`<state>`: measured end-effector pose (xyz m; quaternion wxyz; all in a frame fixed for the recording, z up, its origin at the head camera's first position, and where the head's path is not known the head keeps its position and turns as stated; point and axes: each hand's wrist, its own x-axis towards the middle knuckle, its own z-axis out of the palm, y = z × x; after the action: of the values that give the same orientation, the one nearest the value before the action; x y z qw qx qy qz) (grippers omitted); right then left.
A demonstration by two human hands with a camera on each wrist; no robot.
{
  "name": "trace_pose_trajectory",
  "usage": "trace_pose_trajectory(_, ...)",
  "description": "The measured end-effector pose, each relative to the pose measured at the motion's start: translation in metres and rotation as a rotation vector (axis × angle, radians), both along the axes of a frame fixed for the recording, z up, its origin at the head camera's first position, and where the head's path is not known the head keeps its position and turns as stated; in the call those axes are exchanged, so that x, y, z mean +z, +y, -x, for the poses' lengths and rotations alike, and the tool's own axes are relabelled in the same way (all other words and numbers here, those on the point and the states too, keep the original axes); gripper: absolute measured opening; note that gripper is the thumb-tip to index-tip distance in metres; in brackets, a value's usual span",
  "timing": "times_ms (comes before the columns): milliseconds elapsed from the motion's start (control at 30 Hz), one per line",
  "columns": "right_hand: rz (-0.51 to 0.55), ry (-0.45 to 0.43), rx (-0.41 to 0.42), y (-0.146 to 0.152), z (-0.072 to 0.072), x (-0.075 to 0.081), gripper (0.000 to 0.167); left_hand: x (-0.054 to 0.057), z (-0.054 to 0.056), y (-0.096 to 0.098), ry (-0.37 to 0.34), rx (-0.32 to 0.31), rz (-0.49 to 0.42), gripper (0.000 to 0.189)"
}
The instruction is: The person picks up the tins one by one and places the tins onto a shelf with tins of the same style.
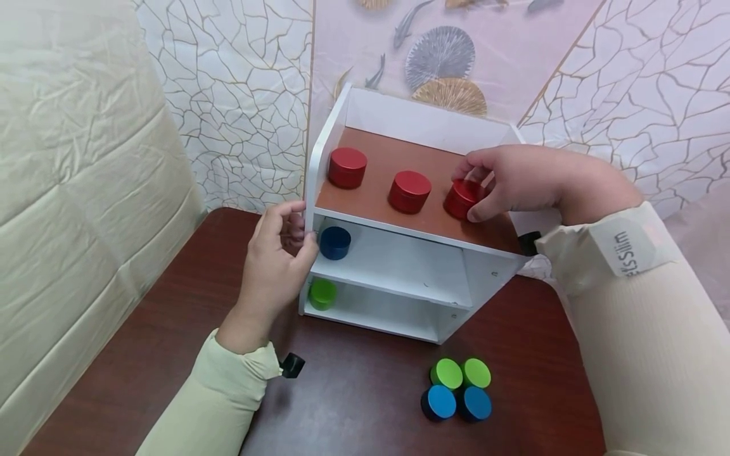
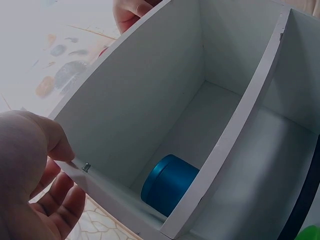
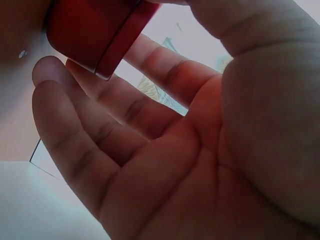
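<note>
A small white shelf unit (image 1: 393, 288) with a brown top board stands on the table. My right hand (image 1: 516, 180) grips a red round tin (image 1: 461, 201) at the right end of the top board, thumb on the near side and fingers beyond. The same red tin (image 3: 95, 35) shows above the palm in the right wrist view. Two more, a left red tin (image 1: 348, 168) and a middle red tin (image 1: 409, 192), sit on that board. My left hand (image 1: 276, 256) pinches the shelf's left side panel edge. Beside it, a blue tin (image 1: 334, 243) sits inside the middle level.
On the bottom level sits a green tin (image 1: 322, 294). Two green tins (image 1: 447, 373) and two blue tins (image 1: 439, 403) are grouped on the dark brown table (image 1: 342, 392), in front of the shelf to the right. A patterned wall (image 1: 239, 95) rises behind.
</note>
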<state>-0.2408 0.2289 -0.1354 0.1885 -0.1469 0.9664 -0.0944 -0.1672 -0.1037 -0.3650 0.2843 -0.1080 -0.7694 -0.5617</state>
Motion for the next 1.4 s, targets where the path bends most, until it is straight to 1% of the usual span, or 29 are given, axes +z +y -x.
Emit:
trace_pose_trajectory(100, 0.008, 0.0, 0.005, 0.0, -0.001, 0.0, 0.074, -0.001, 0.0, 0.0, -0.005, -0.001, 0.002, 0.049)
trace_pose_trajectory(233, 0.0, 0.048, 0.021, 0.001, -0.002, 0.002, 0.083, -0.001, 0.0, 0.0, -0.007, -0.002, 0.003, 0.049)
trace_pose_trajectory(367, -0.005, 0.09, 0.027, 0.001, -0.004, 0.005, 0.088, 0.0, -0.001, 0.0, -0.004, -0.003, 0.003, 0.05)
trace_pose_trajectory(567, -0.011, 0.124, 0.033, -0.001, -0.008, 0.008, 0.087, 0.0, -0.001, -0.001, -0.004, -0.004, 0.0, 0.05)
trace_pose_trajectory(767, -0.014, 0.191, 0.031, -0.002, -0.017, 0.012, 0.084, 0.001, -0.001, 0.0, -0.007, -0.005, 0.0, 0.05)
trace_pose_trajectory(967, 0.014, 0.251, 0.007, 0.0, -0.031, 0.016, 0.09, 0.001, -0.001, 0.0, -0.004, -0.002, 0.0, 0.049)
trace_pose_trajectory(1067, 0.03, 0.3, -0.002, 0.002, -0.04, 0.018, 0.093, 0.0, -0.001, 0.001, -0.002, -0.005, -0.005, 0.049)
trace_pose_trajectory(1200, 0.053, 0.372, 0.006, 0.003, -0.053, 0.019, 0.093, 0.0, -0.001, 0.0, 0.004, 0.003, -0.006, 0.049)
trace_pose_trajectory(1267, 0.065, 0.404, 0.003, 0.004, -0.06, 0.017, 0.093, 0.0, 0.0, 0.0, 0.007, 0.006, -0.005, 0.048)
trace_pose_trajectory(1400, 0.065, 0.523, 0.008, 0.003, -0.078, 0.008, 0.089, -0.001, 0.0, 0.0, 0.008, 0.004, 0.001, 0.049)
